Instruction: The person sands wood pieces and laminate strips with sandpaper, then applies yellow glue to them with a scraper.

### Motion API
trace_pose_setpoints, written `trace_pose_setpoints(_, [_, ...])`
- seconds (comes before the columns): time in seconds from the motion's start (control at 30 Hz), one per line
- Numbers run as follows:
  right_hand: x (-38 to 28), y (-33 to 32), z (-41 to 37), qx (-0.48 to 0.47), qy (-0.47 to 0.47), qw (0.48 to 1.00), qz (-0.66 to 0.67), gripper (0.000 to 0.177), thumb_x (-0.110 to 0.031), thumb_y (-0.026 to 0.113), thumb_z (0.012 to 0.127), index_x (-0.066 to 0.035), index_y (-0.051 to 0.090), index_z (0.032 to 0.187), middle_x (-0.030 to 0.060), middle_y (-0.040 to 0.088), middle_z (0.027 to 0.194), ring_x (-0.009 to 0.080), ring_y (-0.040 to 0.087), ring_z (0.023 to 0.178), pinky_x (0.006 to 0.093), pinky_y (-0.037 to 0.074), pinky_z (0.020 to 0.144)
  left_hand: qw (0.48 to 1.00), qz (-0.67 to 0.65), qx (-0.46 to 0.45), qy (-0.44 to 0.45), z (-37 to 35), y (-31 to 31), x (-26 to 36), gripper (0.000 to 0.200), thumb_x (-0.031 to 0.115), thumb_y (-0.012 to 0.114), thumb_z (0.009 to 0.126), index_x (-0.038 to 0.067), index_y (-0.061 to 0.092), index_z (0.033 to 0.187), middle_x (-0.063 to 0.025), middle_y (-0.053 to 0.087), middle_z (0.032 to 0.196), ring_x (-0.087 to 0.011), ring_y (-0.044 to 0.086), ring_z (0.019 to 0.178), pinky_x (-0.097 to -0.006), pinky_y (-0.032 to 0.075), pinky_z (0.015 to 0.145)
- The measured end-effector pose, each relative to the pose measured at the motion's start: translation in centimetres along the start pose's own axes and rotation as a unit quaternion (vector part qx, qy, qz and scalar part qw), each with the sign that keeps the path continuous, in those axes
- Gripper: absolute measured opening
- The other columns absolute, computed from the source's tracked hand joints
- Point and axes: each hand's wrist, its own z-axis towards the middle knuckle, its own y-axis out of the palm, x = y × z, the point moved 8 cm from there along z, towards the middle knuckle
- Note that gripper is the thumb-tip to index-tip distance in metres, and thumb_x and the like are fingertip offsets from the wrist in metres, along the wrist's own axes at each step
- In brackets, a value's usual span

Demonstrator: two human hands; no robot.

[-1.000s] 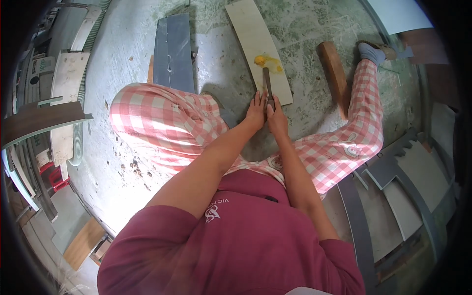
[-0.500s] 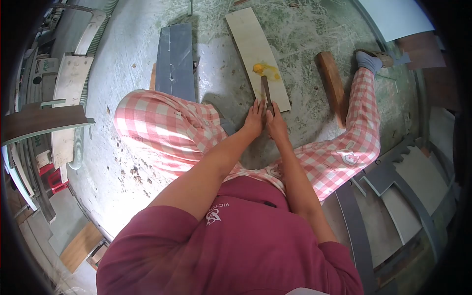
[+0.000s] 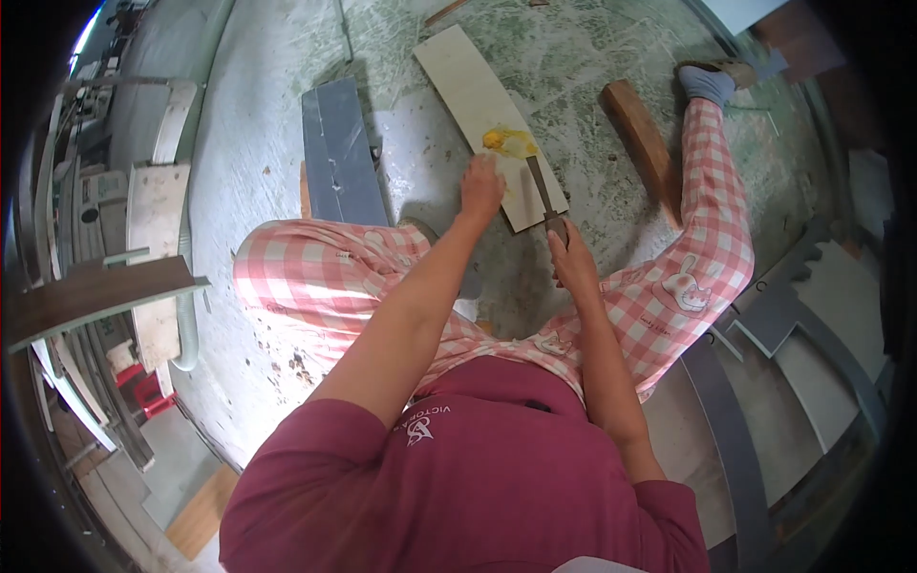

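A pale board [image 3: 465,78] lies on the floor between my legs, with a yellow smear [image 3: 508,142] near its closer end. My left hand [image 3: 482,184] is at the board's left edge, just below the smear; its fingers are curled, and what they hold, if anything, is hidden. In my right hand [image 3: 573,256] is the dark handle of a flat-bladed tool [image 3: 541,184], at the near right corner of the board. The blade points away from me over the board, its tip close to the yellow smear.
A dark grey board [image 3: 339,143] lies to the left and a brown wooden block [image 3: 642,143] to the right, beside my outstretched leg. Curved grey panels [image 3: 731,430] are at the lower right. Long boards and a hose [image 3: 187,286] stand along the left.
My hands have moved apart: the left has gone forward to the board's left edge, the right has shifted right with the tool. The view has shifted slightly.
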Motion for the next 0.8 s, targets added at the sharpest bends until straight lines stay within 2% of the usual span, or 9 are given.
trace_pose_setpoints(0.13, [0.0,0.7,1.1,0.009,-0.012,1.0,0.013,0.054,-0.04,0.047,0.087,-0.008,0.039,0.13,0.0183,0.063,0.081,0.027,0.059,0.051,0.0362,0.049,0.054,0.998,0.056,0.019,0.022,4.8,-1.4,-0.1,0.04,0.016,0.062,0.073,0.003,0.052,0.11,-0.0153,0.048,0.112,-0.032,0.048,0.105,-0.0403,0.045,0.083])
trace_pose_setpoints(0.2, [1.1,1.3,1.9,0.001,0.007,1.0,0.024,0.054,-0.04,0.048,0.087,-0.008,0.04,0.129,0.0198,0.063,0.085,0.0287,0.06,0.053,0.0367,0.049,0.056,0.991,0.102,-0.08,0.041,6.1,-0.3,0.5,0.036,0.016,0.064,0.072,0.003,0.053,0.103,-0.0145,0.048,0.106,-0.0324,0.049,0.1,-0.0406,0.045,0.082])
trace_pose_setpoints(0.3, [1.8,1.8,3.4,0.047,-0.074,0.996,-0.011,0.054,-0.04,0.047,0.087,-0.007,0.041,0.128,0.0239,0.061,0.094,0.0334,0.063,0.066,0.0384,0.049,0.062,0.986,0.128,-0.098,0.043,6.5,1.8,0.1,0.033,0.014,0.065,0.07,0.001,0.053,0.097,-0.015,0.047,0.101,-0.0329,0.049,0.095,-0.0415,0.045,0.082])
trace_pose_setpoints(0.37, [1.6,1.8,3.0,0.032,-0.062,0.998,0.003,0.054,-0.04,0.049,0.087,-0.007,0.04,0.129,0.0141,0.06,0.074,0.0182,0.055,0.046,0.0308,0.046,0.042,0.987,0.127,-0.094,0.042,6.4,2.5,0.1,0.033,0.013,0.065,0.07,0.0,0.053,0.097,-0.0158,0.047,0.102,-0.0333,0.049,0.096,-0.0418,0.045,0.082])
trace_pose_setpoints(0.5, [1.4,1.7,2.7,0.021,-0.042,0.999,0.021,0.055,-0.04,0.049,0.087,-0.007,0.039,0.129,0.0145,0.059,0.073,0.0189,0.055,0.045,0.0312,0.046,0.043,0.987,0.092,-0.125,0.028,7.4,2.4,-0.5,0.035,0.015,0.067,0.069,0.0,0.052,0.097,-0.0202,0.046,0.105,-0.0365,0.048,0.099,-0.0438,0.045,0.082])
trace_pose_setpoints(0.57, [1.4,1.9,3.0,0.0,-0.033,0.999,-0.013,0.055,-0.04,0.047,0.087,-0.008,0.038,0.13,0.0279,0.059,0.098,0.0404,0.06,0.084,0.0441,0.046,0.074,0.987,0.084,-0.135,0.011,7.8,2.7,-1.2,0.037,0.015,0.068,0.068,0.0,0.052,0.098,-0.0207,0.046,0.105,-0.038,0.049,0.099,-0.0445,0.044,0.082])
trace_pose_setpoints(0.6, [1.9,2.1,3.3,0.0,-0.034,0.999,-0.014,0.055,-0.04,0.047,0.087,-0.008,0.038,0.13,0.0279,0.059,0.098,0.0404,0.06,0.084,0.0441,0.046,0.074,0.986,0.075,-0.148,-0.004,7.9,3.0,-1.6,0.038,0.016,0.068,0.068,0.0,0.051,0.098,-0.0212,0.046,0.105,-0.0394,0.049,0.099,-0.0452,0.044,0.082])
trace_pose_setpoints(0.67, [1.6,2.1,2.8,0.037,-0.078,0.992,-0.088,0.055,-0.04,0.05,0.086,-0.008,0.036,0.13,0.0178,0.061,0.077,0.0208,0.059,0.048,0.0324,0.047,0.044,0.983,0.074,-0.164,-0.024,7.7,3.0,-1.2,0.036,0.013,0.066,0.068,0.0,0.051,0.099,-0.0216,0.046,0.106,-0.0393,0.05,0.1,-0.0438,0.045,0.084])
trace_pose_setpoints(0.8, [1.6,1.6,0.9,-0.046,0.016,0.998,-0.032,0.053,-0.038,0.049,0.087,-0.009,0.036,0.129,0.0218,0.061,0.083,0.0278,0.063,0.061,0.0368,0.049,0.055,0.974,0.032,-0.213,-0.074,6.5,3.5,0.0,0.031,0.01,0.063,0.07,-0.001,0.055,0.097,-0.0233,0.05,0.104,-0.0379,0.054,0.097,-0.0429,0.046,0.083])
